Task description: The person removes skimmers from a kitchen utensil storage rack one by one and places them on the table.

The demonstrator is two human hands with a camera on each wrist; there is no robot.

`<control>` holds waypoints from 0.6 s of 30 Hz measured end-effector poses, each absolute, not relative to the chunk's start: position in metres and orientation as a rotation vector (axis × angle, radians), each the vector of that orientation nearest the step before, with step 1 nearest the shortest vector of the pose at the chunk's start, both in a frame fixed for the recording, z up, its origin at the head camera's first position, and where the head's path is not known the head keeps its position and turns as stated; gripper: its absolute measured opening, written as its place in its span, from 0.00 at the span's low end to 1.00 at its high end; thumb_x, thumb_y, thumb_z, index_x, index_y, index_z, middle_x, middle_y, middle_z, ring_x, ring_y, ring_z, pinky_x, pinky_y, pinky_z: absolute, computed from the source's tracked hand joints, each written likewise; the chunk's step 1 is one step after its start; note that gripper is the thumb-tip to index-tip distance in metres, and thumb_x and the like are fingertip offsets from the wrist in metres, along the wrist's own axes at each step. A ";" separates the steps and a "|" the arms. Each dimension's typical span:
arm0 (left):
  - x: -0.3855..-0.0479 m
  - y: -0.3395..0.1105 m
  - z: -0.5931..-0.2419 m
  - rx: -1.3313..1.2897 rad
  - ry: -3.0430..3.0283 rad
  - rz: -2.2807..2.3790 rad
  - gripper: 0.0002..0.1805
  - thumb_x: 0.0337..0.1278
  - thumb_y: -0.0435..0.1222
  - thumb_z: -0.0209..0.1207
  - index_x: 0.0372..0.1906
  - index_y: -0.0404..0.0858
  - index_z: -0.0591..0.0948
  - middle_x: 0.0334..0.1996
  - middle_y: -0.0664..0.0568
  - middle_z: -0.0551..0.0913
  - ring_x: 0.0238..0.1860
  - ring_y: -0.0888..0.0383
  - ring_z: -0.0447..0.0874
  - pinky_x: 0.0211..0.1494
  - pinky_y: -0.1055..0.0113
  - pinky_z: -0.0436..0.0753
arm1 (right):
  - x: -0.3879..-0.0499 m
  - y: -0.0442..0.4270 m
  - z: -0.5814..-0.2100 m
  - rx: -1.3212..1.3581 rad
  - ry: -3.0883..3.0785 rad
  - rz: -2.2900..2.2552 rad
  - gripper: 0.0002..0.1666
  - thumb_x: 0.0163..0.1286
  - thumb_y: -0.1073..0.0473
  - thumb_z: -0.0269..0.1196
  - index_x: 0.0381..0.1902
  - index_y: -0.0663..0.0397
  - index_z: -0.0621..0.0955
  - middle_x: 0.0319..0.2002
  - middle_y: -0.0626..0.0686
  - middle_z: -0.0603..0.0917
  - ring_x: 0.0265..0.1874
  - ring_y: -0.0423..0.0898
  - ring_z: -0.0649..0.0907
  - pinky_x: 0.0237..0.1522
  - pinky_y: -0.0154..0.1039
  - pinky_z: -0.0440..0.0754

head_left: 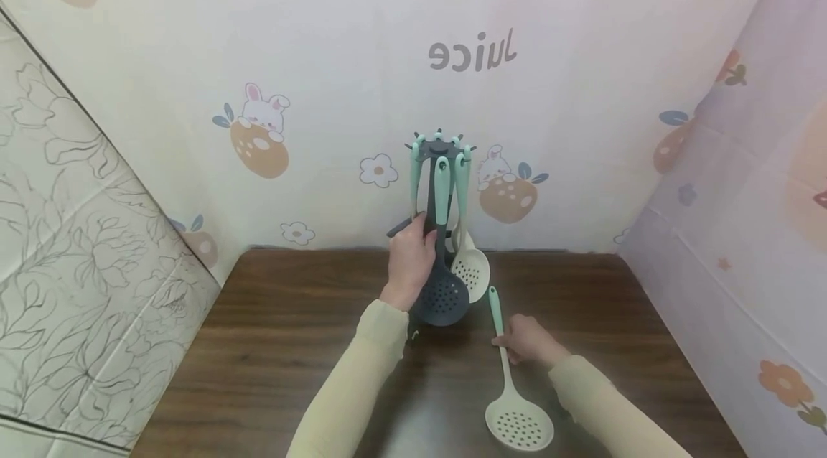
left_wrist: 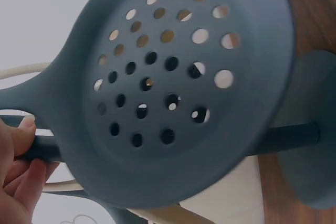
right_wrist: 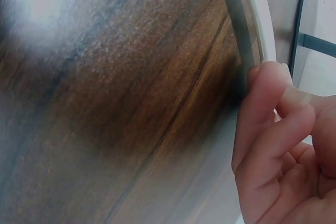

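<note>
Mirrored "Juice" (head_left: 473,50) on patterned wall (head_left: 342,49)

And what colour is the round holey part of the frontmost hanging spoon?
Dark blue-grey; the holey part shows best in the left wrist view.

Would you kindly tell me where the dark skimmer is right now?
In the head view, the dark skimmer hangs at the front of the rack, beside the left hand and just left of a white skimmer.

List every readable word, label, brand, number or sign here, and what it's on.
"Juice": mirror-reversed grey letters, on the patterned backdrop.
No other text readable; none shows on the white skimmer or the dark skimmer.
</note>
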State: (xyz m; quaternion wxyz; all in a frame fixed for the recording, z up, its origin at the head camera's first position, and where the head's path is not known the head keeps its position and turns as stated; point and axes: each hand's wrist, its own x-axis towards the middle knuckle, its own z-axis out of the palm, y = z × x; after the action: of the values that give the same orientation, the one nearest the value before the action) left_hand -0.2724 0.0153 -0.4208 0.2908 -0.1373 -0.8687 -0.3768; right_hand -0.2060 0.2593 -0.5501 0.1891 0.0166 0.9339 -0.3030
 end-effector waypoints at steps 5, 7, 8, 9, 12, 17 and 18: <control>-0.276 0.015 -0.425 -0.391 -2.294 -1.035 0.11 0.65 0.29 0.62 0.51 0.34 0.79 0.44 0.43 0.87 0.43 0.50 0.89 0.42 0.61 0.86 | -0.207 0.262 -0.545 0.036 2.665 -0.829 0.17 0.63 0.56 0.71 0.19 0.55 0.80 0.14 0.51 0.79 0.13 0.43 0.77 0.19 0.35 0.72; -0.277 0.014 -0.427 -0.410 -2.288 -1.051 0.12 0.65 0.30 0.62 0.52 0.34 0.79 0.45 0.43 0.87 0.44 0.50 0.89 0.43 0.61 0.86 | -0.207 0.261 -0.537 0.029 2.716 -0.780 0.17 0.61 0.54 0.73 0.20 0.54 0.79 0.15 0.50 0.79 0.14 0.44 0.77 0.19 0.37 0.73; -0.278 0.013 -0.427 -0.417 -2.288 -1.057 0.13 0.65 0.30 0.62 0.53 0.34 0.79 0.45 0.43 0.87 0.45 0.50 0.89 0.43 0.61 0.86 | -0.208 0.261 -0.532 0.011 2.756 -0.758 0.17 0.60 0.52 0.73 0.21 0.53 0.79 0.15 0.49 0.78 0.16 0.44 0.77 0.19 0.37 0.73; -0.279 0.013 -0.428 -0.424 -2.289 -1.066 0.14 0.66 0.31 0.62 0.54 0.34 0.79 0.46 0.44 0.87 0.45 0.50 0.88 0.43 0.62 0.86 | -0.210 0.260 -0.525 -0.005 2.797 -0.739 0.17 0.59 0.51 0.74 0.22 0.52 0.78 0.16 0.49 0.78 0.17 0.44 0.76 0.20 0.38 0.73; -0.280 0.012 -0.429 -0.430 -2.298 -1.089 0.15 0.66 0.31 0.62 0.56 0.34 0.79 0.46 0.44 0.87 0.45 0.51 0.88 0.43 0.63 0.85 | -0.214 0.255 -0.498 -0.101 2.933 -0.753 0.16 0.61 0.50 0.73 0.25 0.50 0.78 0.18 0.48 0.77 0.19 0.45 0.75 0.22 0.40 0.73; -0.279 0.010 -0.428 -0.427 -2.312 -1.098 0.16 0.65 0.31 0.63 0.56 0.33 0.79 0.47 0.43 0.87 0.46 0.50 0.88 0.44 0.62 0.86 | -0.211 0.234 -0.451 -0.265 3.106 -1.024 0.07 0.67 0.52 0.69 0.35 0.47 0.82 0.27 0.45 0.82 0.26 0.45 0.78 0.30 0.42 0.77; -0.279 0.009 -0.428 -0.427 -2.316 -1.099 0.16 0.65 0.31 0.63 0.56 0.34 0.80 0.47 0.43 0.87 0.45 0.51 0.88 0.43 0.62 0.86 | -0.209 0.229 -0.442 -0.285 3.117 -1.096 0.06 0.67 0.53 0.68 0.37 0.47 0.83 0.30 0.46 0.84 0.29 0.45 0.80 0.33 0.44 0.79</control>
State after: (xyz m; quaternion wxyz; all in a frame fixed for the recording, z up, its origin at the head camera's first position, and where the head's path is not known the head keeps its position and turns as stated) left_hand -0.2788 0.0087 -0.4276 0.2681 -0.1582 -0.8585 -0.4075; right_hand -0.2092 0.2288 -0.4420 -0.0872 -0.0856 0.9363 -0.3293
